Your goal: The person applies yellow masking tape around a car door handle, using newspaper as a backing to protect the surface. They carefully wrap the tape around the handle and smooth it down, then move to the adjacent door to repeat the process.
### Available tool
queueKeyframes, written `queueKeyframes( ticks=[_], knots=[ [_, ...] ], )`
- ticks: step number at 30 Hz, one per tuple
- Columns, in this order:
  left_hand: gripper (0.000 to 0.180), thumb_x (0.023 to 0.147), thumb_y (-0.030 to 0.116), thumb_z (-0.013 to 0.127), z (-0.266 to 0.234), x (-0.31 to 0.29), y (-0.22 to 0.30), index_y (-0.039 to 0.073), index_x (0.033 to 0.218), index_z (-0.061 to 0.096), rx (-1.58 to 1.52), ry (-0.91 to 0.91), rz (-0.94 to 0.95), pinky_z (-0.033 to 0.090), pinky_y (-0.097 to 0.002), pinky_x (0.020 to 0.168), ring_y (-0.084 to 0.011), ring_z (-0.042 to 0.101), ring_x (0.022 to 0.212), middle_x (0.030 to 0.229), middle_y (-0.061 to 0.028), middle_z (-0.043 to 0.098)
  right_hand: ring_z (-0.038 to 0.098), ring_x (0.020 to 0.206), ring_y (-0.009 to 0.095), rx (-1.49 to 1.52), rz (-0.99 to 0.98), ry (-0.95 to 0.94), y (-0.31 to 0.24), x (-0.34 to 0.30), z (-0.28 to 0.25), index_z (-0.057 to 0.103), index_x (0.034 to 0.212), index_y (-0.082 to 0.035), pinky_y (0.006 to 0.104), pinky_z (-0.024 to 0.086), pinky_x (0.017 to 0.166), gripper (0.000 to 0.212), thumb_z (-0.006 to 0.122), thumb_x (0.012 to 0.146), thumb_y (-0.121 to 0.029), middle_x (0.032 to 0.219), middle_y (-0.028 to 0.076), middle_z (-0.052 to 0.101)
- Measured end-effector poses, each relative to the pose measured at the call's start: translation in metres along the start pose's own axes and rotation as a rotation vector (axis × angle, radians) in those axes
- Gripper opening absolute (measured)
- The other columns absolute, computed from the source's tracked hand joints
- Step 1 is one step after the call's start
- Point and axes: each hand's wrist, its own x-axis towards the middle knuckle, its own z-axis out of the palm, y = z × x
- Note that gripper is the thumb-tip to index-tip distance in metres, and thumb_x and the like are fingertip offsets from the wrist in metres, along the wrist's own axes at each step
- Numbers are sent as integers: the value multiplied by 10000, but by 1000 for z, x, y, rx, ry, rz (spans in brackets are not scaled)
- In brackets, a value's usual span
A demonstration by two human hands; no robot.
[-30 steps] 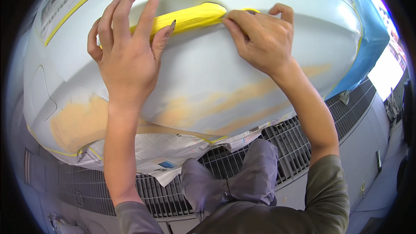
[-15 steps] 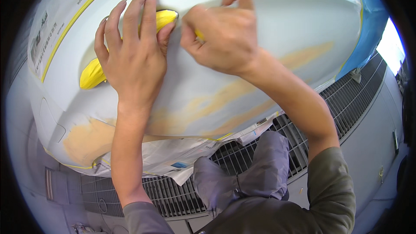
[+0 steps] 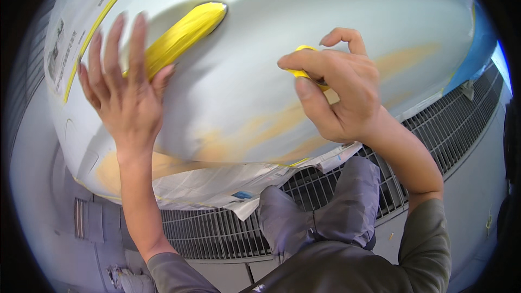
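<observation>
A car door handle (image 3: 187, 33), wrapped in yellow masking tape, slants across a pale grey car panel (image 3: 260, 84). My left hand (image 3: 129, 100) is at the handle's lower left end, fingers spread and somewhat blurred, its thumb near the tape-covered edge. Whether it touches the handle or panel I cannot tell. To the right, over the panel, my right hand (image 3: 350, 95) grips a roll of yellow masking tape (image 3: 305, 48) between thumb and fingers, which partly hide it. No strip of tape is visible between the two hands.
Tan patches (image 3: 407, 59) mark the panel. Yellow tape lines edge it, with printed masking paper (image 3: 65, 43) at left, more paper (image 3: 217, 184) below and blue sheeting (image 3: 477, 49) at right. My legs (image 3: 320, 201) stand by a floor grating (image 3: 217, 233).
My left hand has shifted left off the middle of the handle, uncovering it. My right hand has moved right and down, away from the handle, and the tape roll shows more. The view has shifted slightly.
</observation>
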Motion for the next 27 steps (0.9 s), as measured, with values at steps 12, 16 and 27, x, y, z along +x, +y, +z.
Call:
queueKeyframes(
  ticks=[12, 16, 27],
  knots=[
    [375, 859, 79, 845, -64, -85, 48, -3, 1204, 722, -1296, -167, -408, 551, -388, 890, -303, 709, 911, 1018, -143, 764, 544, 603, 127, 281, -166, -193, -60, 1, 66, 696, 1391, -7, 385, 468, 832, 648, 722, 744, 16, 683, -64, 592],
    [241, 845, 32, 850, -67, -96, 44, 22, 1051, 727, -1377, -34, -548, 540, -352, 895, -259, 710, 897, 975, -128, 767, 547, 606, 107, 161, -264, -230, -66, 7, 72, 733, 1335, -18, 368, 458, 827, 585, 798, 754, -37, 691, -72, 601],
    [140, 823, 131, 923, -1, -102, -31, 138, 910, 813, -638, 317, -559, 443, -329, 918, -180, 604, 1000, 952, 19, 749, 611, 581, 98, -630, -393, -105, -32, 61, 63, 791, 991, -140, 358, 439, 838, 135, 859, 885, -188, 700, -41, 712]
  ],
)
